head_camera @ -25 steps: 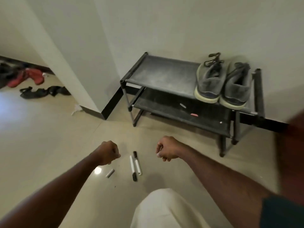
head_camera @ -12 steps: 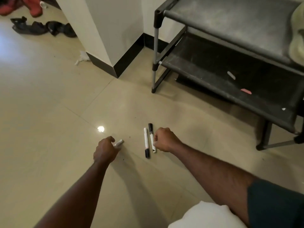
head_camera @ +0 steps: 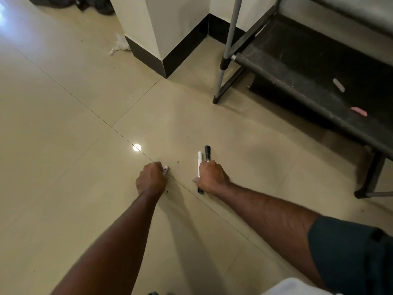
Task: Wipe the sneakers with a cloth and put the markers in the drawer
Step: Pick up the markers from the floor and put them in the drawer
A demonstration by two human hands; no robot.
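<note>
Below frame centre, on the floor (head_camera: 63, 124): your right hand (head_camera: 211, 176) is gripping two markers (head_camera: 200, 161), long axes pointing up-frame; your left hand (head_camera: 151, 179) is pinching a short marker (head_camera: 165, 169).

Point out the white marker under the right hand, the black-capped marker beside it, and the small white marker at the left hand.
white marker with a white cap (head_camera: 199, 161): head view, on its upper barrel.
black-capped marker (head_camera: 207, 151): head view, on its cap.
small white marker (head_camera: 165, 169): head view, on its exposed end.
</note>
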